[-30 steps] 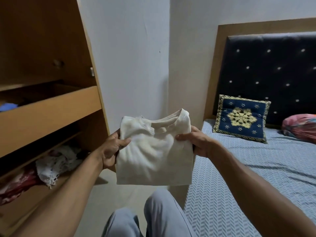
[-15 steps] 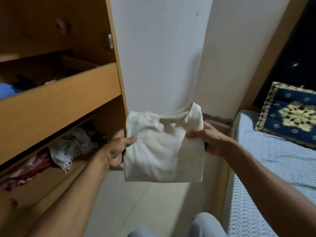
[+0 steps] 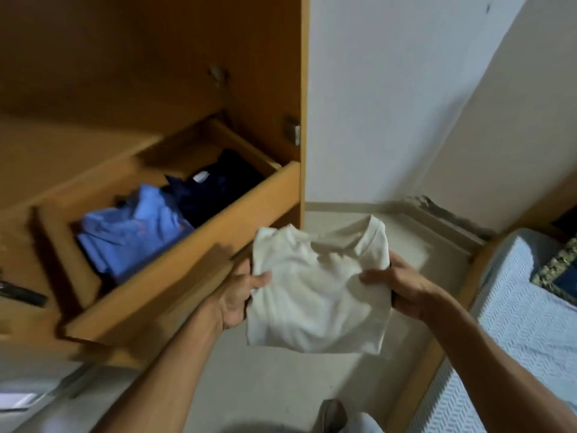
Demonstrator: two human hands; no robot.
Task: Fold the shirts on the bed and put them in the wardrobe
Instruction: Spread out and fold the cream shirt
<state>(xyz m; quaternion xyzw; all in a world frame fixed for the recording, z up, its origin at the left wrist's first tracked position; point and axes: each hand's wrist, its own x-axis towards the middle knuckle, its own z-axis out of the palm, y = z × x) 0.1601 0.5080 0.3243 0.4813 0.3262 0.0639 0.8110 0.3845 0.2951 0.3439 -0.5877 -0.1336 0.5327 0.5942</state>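
A folded cream shirt (image 3: 318,285) hangs in the air between both hands, collar pointing away from me. My left hand (image 3: 239,296) grips its left edge with the thumb on top. My right hand (image 3: 398,284) grips its right edge the same way. The shirt is just right of the pulled-out wooden drawer (image 3: 187,251) of the wardrobe (image 3: 156,73). Inside the drawer lie a folded light blue shirt (image 3: 131,229) and a folded dark navy shirt (image 3: 212,185).
The bed (image 3: 524,323) with a patterned pale blue sheet fills the lower right, and a patterned cushion (image 3: 559,267) shows at its far edge. White walls meet in a corner ahead. Pale floor lies below the shirt, with my foot (image 3: 334,414) at the bottom.
I have turned left and looked down over the wardrobe, so the open drawer's contents came into view. Both hands carried the cream shirt closer to the drawer, grip unchanged.
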